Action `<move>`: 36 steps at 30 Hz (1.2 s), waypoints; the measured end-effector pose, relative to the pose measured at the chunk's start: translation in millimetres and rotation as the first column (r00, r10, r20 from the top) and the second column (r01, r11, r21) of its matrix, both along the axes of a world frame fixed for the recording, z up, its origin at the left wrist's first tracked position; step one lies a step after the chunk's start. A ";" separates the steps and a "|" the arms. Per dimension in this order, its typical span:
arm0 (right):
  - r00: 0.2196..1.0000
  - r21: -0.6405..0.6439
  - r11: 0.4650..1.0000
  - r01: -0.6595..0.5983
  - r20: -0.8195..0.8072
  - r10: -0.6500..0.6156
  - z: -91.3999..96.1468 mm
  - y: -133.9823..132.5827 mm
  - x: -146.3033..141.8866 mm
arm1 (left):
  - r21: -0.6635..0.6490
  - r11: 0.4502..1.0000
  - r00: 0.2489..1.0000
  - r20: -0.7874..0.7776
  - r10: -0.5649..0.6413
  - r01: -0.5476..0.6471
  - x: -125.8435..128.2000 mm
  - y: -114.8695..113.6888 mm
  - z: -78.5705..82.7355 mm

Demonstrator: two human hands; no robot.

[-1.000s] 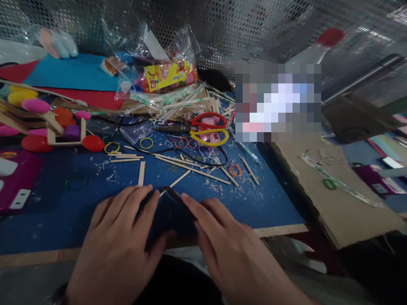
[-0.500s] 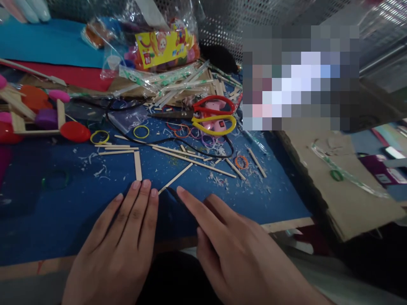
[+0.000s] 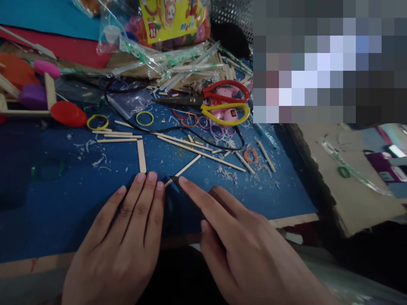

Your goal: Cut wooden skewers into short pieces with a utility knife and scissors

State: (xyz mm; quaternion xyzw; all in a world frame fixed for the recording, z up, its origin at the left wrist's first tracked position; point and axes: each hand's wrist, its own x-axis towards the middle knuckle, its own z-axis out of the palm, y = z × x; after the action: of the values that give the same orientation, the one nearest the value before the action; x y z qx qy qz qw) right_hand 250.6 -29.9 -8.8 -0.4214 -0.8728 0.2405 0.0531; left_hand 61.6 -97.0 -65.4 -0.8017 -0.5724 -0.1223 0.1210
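My left hand [image 3: 127,237] lies flat on the blue mat [image 3: 63,203], fingers stretched out and pressed side by side. Its fingertips touch the near end of a flat wooden stick [image 3: 141,155]. My right hand [image 3: 241,245] rests beside it with the index finger extended along a thin dark tool [image 3: 175,180], the other fingers curled under. The tool's pointed tip shows just past the fingertip, touching the end of a thin wooden stick [image 3: 186,169]. Most of the tool is hidden under the hand.
Loose wooden sticks, shavings and coloured rubber bands litter the mat. Red and yellow scissors [image 3: 224,103] lie at the back beside a black cable [image 3: 178,129]. A stick frame with coloured ovals [image 3: 47,106] is at the left, brown cardboard [image 3: 346,178] at the right, and bags of supplies [image 3: 165,25] at the rear.
The view has tilted down and moved closer. My left fingers have drawn together and slid forward to the flat stick. My right index finger and the dark tool have advanced slightly.
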 end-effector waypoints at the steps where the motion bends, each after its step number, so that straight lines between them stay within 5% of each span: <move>1: 1.000 -0.001 1.000 0.002 -0.003 -0.002 0.2 -0.4 0.2 | 0.002 1.000 1.000 -0.004 -0.003 0.003 0.3 0.5 0.1; 25: 0.999 0.073 0.996 0.041 0.020 -0.043 -1.4 -4.2 -5.6 | -0.041 0.999 0.996 0.090 -0.013 0.017 -0.5 -0.9 0.3; 36: 0.997 0.142 0.990 0.022 0.065 -0.032 -1.1 -7.1 -20.4 | 0.024 0.999 0.999 -0.011 -0.044 0.044 -0.2 1.2 1.1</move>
State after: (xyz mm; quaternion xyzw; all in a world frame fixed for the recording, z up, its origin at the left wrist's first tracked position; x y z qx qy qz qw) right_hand 230.2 -37.0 -9.9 -0.4362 -0.8832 0.1629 0.0568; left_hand 61.4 -95.8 -64.2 -0.8133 -0.5524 -0.1276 0.1309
